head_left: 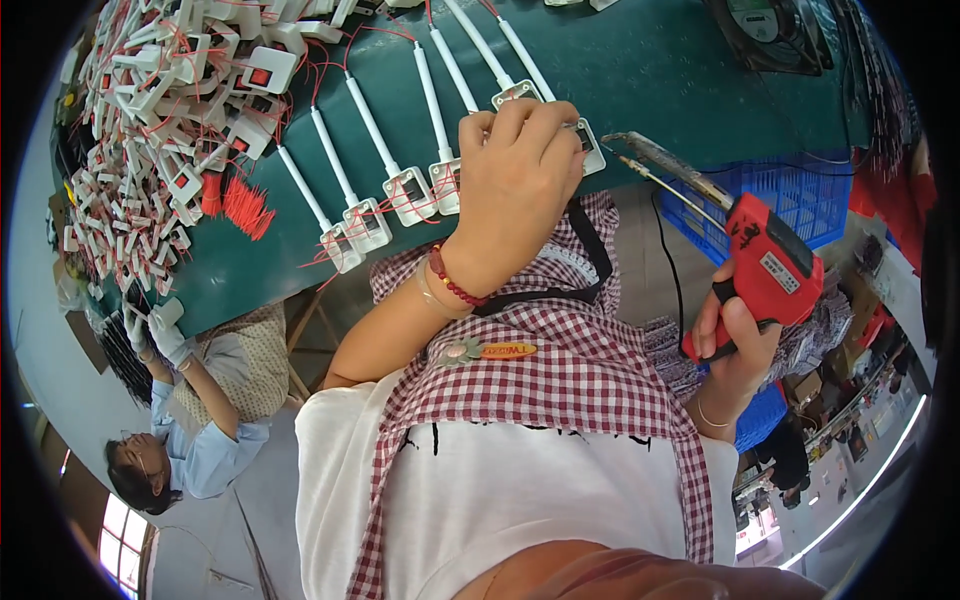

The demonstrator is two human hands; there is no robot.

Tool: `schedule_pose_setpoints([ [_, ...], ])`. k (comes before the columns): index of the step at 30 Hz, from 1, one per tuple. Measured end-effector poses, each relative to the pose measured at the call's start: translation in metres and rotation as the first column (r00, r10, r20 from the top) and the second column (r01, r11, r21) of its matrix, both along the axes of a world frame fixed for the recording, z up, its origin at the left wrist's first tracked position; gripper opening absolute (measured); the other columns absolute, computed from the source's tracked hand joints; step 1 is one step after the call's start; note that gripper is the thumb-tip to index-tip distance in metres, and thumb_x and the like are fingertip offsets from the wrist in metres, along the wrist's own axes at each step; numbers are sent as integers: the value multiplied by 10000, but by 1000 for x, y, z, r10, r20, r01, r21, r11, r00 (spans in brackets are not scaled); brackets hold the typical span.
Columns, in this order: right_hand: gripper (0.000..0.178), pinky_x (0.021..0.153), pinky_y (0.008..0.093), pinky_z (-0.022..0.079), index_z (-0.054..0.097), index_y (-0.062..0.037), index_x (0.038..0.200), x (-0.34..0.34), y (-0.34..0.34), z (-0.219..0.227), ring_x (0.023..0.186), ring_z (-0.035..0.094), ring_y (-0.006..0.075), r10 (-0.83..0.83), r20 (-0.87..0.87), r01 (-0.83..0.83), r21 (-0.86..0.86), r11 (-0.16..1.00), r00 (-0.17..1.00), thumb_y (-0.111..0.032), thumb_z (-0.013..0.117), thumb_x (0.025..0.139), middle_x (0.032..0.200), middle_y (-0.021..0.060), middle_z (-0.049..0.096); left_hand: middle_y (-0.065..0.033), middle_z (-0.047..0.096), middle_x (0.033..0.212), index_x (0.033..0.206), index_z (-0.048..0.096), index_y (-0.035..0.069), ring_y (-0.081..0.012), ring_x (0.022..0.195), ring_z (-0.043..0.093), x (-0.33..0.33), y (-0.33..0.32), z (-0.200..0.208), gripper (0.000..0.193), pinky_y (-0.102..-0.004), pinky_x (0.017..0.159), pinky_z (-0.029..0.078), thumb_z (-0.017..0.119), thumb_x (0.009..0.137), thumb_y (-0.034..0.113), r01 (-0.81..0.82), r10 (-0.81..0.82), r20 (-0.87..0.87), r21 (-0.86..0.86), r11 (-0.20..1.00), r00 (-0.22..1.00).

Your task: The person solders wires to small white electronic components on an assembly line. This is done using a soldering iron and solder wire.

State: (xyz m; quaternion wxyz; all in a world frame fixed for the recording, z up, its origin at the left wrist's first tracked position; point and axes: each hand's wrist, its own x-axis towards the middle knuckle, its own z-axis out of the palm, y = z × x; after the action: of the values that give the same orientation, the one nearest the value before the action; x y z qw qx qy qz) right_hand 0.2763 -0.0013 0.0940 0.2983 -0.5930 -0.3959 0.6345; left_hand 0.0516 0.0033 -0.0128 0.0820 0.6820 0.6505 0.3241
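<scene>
My left hand reaches over a row of white plastic housings with long white tubes and thin red wires. Its curled fingers grip a white housing at the row's right end and partly hide it and its neighbours. In my right hand is a red soldering gun, my fingers wrapped round its handle. Its long metal tip, with a thin guide tube alongside, points left and ends just beside that housing. Farther left along the green table's near edge lie more housings, open side up, wires loose.
A heap of white housings with red wires covers the left of the green table. Bundled red wires lie beside it. A black fan stands at the back right, and a blue crate is below. Left, a gloved co-worker handles parts.
</scene>
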Motion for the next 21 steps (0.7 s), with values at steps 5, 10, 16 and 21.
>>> schedule_pose_setpoints([
  [5, 281, 383, 207, 337, 504, 47, 1015, -4, -1, 6, 401, 419, 89, -13, 20, 14, -21, 1000, 1000, -130, 560, 803, 571, 80, 523, 42, 607, 973, 781, 560, 101, -172, 883, 545, 1, -1, -1, 131, -343, 772, 346, 657, 700, 66, 10, -10, 20, -25, 1000, 1000],
  [10, 284, 389, 208, 343, 507, 44, 1013, -2, -1, 5, 405, 425, 91, 5, 1, -5, -18, 1000, 1000, -130, 573, 799, 577, 78, 530, 59, 617, 944, 774, 560, 112, -143, 834, 551, -1, -2, -1, 143, -332, 754, 335, 669, 690, 73, -20, 21, 30, -6, 1000, 999],
  [16, 294, 397, 211, 354, 512, 46, 1015, -6, -6, 8, 417, 444, 92, 1, 62, 2, -39, 999, 998, -140, 586, 800, 597, 76, 544, 26, 598, 955, 758, 563, 87, -154, 885, 533, 1, -1, -2, 117, -365, 755, 342, 655, 686, 91, -13, 14, -31, 38, 999, 999],
  [21, 305, 403, 212, 362, 516, 45, 1023, -6, -8, 9, 423, 449, 93, -10, 78, 13, -35, 999, 997, -145, 600, 800, 610, 78, 550, 29, 598, 957, 756, 565, 90, -158, 894, 532, 0, -1, -5, 113, -366, 760, 343, 656, 688, 93, -7, 6, 21, 39, 999, 1000],
])
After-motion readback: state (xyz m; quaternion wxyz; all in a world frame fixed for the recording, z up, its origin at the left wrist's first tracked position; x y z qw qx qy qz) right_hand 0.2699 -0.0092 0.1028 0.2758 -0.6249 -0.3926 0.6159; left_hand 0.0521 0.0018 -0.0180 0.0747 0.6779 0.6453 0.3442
